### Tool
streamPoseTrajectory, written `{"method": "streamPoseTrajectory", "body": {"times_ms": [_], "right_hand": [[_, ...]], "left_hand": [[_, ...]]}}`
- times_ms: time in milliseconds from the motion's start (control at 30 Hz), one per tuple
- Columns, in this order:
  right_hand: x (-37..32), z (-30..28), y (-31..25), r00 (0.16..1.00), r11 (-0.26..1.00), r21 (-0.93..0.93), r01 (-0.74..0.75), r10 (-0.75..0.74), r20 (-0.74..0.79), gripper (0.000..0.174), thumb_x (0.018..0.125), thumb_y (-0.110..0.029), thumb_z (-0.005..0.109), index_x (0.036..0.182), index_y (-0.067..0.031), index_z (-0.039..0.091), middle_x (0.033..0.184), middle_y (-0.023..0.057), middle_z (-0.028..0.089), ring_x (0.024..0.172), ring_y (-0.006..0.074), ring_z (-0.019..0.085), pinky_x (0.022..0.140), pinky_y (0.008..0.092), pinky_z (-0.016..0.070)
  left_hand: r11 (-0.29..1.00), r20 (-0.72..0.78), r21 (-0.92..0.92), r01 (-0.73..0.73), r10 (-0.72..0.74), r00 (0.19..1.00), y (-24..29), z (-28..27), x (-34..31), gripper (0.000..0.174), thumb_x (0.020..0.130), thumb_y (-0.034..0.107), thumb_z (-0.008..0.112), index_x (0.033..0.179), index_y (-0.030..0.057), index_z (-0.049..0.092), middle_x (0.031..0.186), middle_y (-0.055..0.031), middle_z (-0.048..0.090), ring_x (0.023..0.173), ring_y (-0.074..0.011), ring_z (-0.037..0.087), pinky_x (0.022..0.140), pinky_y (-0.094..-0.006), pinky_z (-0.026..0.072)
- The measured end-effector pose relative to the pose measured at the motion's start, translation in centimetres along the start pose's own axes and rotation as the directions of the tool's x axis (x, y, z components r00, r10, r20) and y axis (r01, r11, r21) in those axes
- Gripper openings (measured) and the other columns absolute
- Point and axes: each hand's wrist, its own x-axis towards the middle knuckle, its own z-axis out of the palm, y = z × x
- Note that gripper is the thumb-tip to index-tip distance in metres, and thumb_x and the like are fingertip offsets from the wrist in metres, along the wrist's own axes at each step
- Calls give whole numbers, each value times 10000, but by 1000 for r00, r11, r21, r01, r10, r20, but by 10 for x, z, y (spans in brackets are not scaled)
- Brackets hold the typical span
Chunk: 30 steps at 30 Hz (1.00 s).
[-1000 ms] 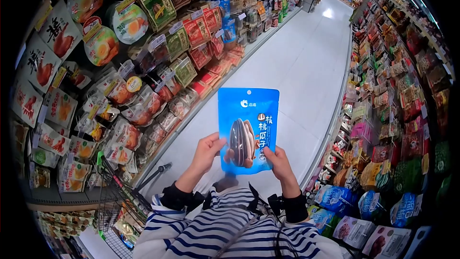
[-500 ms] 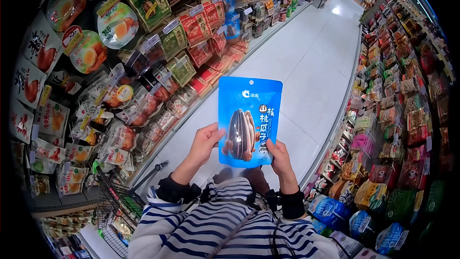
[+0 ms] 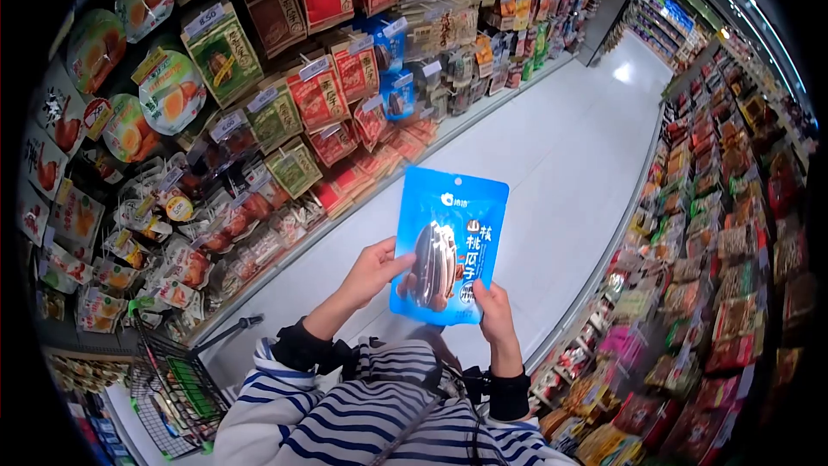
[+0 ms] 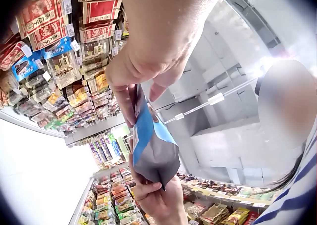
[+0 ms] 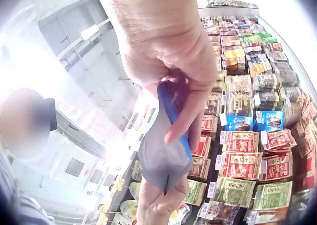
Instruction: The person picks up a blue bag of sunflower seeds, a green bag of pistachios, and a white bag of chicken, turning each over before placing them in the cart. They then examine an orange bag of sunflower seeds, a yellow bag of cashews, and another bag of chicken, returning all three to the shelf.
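A blue pouch with a sunflower-seed picture is held upright before the striped shirt, its printed front facing the head camera. The left hand pinches its left edge, thumb on the front. At the lower right edge, the right hand grips it the same way. From the left wrist, the pouch's grey bottom shows between the left hand and the right hand. In the right wrist view, the right hand has its fingers behind the pouch.
Hanging snack packets fill the rack on the left. A wire shopping cart stands at the lower left. Another packed shelf runs along the right. Pale aisle floor stretches between them towards far shelves.
The view has shifted, so the left rack shows more and the cart sits further left. The pouch remains in both hands, now slightly tilted and a little lower than half a second ago.
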Motion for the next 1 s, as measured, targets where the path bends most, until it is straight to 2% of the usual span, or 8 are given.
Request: {"method": "streamPoseTrajectory", "body": {"times_ms": [67, 100, 233, 433, 633, 733, 933, 1000], "right_hand": [[12, -31, -11, 1000, 999, -36, 2, -1, 26, 291, 866, -213, 429, 1020, 20, 513, 907, 35, 553, 783, 77, 499, 689, 218, 410], [19, -44, -16, 999, 999, -51, 2, 0, 36, 292, 867, -210, 427, 1024, 21, 511, 912, 36, 553, 786, 79, 499, 692, 219, 409], [41, -78, -36, 999, 998, -63, -13, 15, 36, 290, 868, -205, 424, 1026, 23, 509, 912, 37, 555, 787, 80, 500, 696, 221, 408], [77, -117, -51, 998, 999, -45, -6, 9, 60, 307, 863, -223, 430, 1022, 30, 498, 911, 64, 572, 773, 106, 545, 693, 231, 433], [112, -150, -66, 998, 996, -84, 23, -18, 56, 317, 862, -223, 430, 1055, 24, 482, 940, 61, 563, 814, 106, 534, 713, 237, 424], [137, -166, -79, 998, 990, -137, 23, -14, 67, 325, 861, -221, 431, 1070, 25, 472, 941, 58, 560, 810, 105, 528, 708, 234, 417], [209, -187, -118, 996, 979, -202, 26, -9, 84, 310, 852, -234, 453, 1032, 13, 498, 891, 26, 557, 745, 80, 501, 650, 209, 397], [235, -194, -130, 994, 968, -250, 25, 3, 111, 299, 842, -248, 473, 996, 3, 524, 865, 14, 558, 728, 69, 490, 634, 204, 390]], "left_hand": [[998, 3, 37, -52, 52, 999, -4, 22, 28, 256, 808, 158, 533, 1009, 1, 505, 775, 11, 569, 631, -31, 508, 548, -153, 402], [999, 17, 11, 37, -37, 999, 3, 31, 37, 269, 788, 137, 564, 1006, -10, 503, 818, -14, 575, 679, -54, 524, 588, -175, 420], [995, 3, 31, 91, -91, 996, 4, 53, 74, 277, 779, 139, 578, 994, -22, 507, 874, -40, 567, 763, -71, 520, 663, -208, 430], [1000, -60, -14, -25, 24, 998, -4, 76, 122, 305, 757, 108, 600, 1016, -14, 497, 901, -38, 558, 798, -81, 516, 707, -215, 422], [999, -5, -37, -12, 12, 1000, 8, 91, 170, 316, 754, 101, 601, 1026, -13, 489, 910, -34, 554, 791, -81, 513, 697, -207, 422], [993, 6, -32, -116, 116, 993, 5, 92, 204, 319, 754, 100, 601, 1031, -12, 487, 911, -33, 552, 790, -80, 511, 692, -205, 422], [996, 38, -70, -47, 49, 998, 10, 79, 283, 341, 762, 96, 589, 1061, -18, 470, 974, -45, 541, 874, -95, 504, 767, -235, 414], [991, 52, -83, -109, 114, 992, 15, 75, 309, 345, 772, 107, 576, 1077, -8, 464, 969, -42, 543, 857, -99, 510, 711, -232, 435]]}}
